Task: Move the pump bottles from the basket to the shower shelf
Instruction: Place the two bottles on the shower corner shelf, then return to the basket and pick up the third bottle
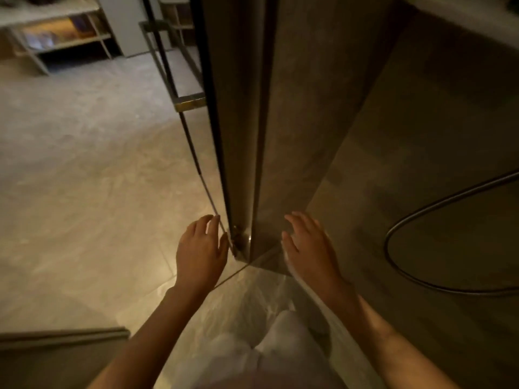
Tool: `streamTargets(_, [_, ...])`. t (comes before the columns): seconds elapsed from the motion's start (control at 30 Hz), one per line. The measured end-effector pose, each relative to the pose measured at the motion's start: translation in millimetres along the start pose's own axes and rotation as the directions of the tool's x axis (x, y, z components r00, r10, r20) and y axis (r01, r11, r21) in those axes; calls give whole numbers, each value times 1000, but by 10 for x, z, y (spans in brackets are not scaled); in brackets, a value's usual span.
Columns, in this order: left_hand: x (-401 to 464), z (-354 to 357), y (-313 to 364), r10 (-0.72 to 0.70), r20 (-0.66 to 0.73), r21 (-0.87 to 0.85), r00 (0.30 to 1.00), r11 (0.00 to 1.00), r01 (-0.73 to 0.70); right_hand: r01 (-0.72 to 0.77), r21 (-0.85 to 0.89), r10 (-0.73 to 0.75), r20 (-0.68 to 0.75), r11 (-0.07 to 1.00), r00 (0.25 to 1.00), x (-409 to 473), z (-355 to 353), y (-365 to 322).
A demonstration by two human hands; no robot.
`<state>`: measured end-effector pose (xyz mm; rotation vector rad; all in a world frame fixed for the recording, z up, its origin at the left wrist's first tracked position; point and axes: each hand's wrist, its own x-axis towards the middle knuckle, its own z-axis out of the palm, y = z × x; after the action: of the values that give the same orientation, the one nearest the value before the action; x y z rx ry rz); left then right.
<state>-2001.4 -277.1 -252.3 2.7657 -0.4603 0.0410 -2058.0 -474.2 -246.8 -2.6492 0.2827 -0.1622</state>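
Now the left hand (200,248) and right hand (309,245), both wide and empty, reach toward twelve o'clock, probably feeling around the dark door edge (222,136).

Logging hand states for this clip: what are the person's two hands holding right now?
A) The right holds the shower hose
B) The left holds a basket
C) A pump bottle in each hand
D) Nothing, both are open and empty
D: the left hand and right hand both show spread fingers with nothing in them; the curved grey metal shower hose hangs untouched to the right.
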Motion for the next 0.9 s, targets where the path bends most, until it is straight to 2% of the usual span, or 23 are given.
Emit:
streamTargets(0.17, [-463, -273, -1009, -167, -6, 67, 986, 984, 167, 101, -11, -99, 135, 995, 986, -65, 542, -804])
streamTargets(0.3, [-779, -482, -1684, -286, -31, 57, 958, 956, 288, 187, -46, -169, 255, 981, 952, -110, 958, -1443])
streamTargets(0.5, [-960, -689, -2301, -399, -49, 63, 916, 914, 402, 255, -5, -243, 276, 967, 930, -58, 1353, -2168])
streamTargets(0.73, [-644, -726, -2863, -503, -55, 3, 862, 864, 504, 401, 18, -385, 320, 916, 865, 560, 1782, -2728])
streamTargets(0.9, [36, -824, -3403, -577, -70, 17, 814, 815, 579, 456, 61, -443, 384, 888, 810, 1443, 2172, -3188])
